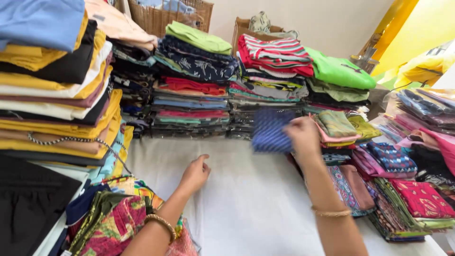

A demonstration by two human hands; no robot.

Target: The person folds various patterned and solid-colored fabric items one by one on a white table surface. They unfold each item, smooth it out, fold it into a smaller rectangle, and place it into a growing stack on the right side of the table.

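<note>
From the head camera, the right hand [303, 135] is raised over the white tabletop [246, 199], its grip closed on a folded blue patterned cloth [270, 131]. The cloth is blurred; it hangs roughly upright, long axis near vertical, flat face toward the camera, just in front of the middle stack of folded clothes [194, 85]. The right forearm slants up from the lower right, wrist bent. The left hand [195, 173] rests knuckles-up on the tabletop, fingers loosely curled, holding nothing, beside the colourful printed fabrics [118, 218].
</note>
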